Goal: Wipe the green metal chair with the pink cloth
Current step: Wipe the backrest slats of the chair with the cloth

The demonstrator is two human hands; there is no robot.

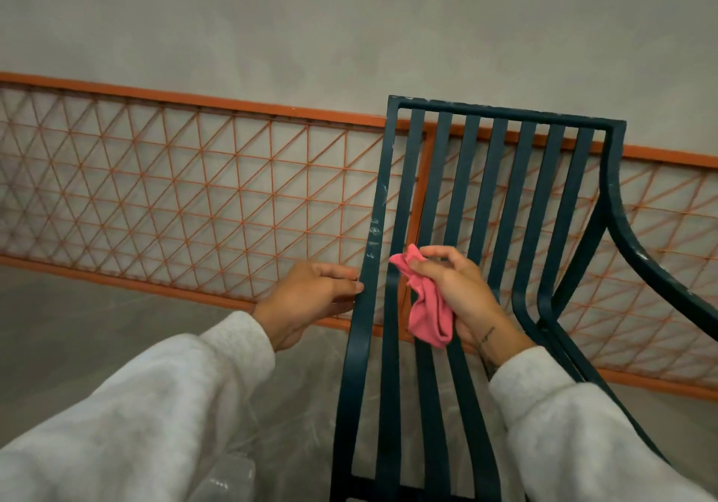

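The dark green metal chair fills the right half of the view, its slatted back rising toward the wall and one curved armrest sweeping off to the right. My left hand grips the chair's left outer rail, fingers curled around its edge. My right hand holds the crumpled pink cloth against the slats near the bend between back and seat. The cloth bunches between thumb and fingers and hangs down over two slats. Pale scuff marks show on the left rail above my left hand.
An orange metal lattice railing runs across behind the chair, in front of a grey wall. Grey floor lies at the left. A clear plastic object sits low, near my left sleeve.
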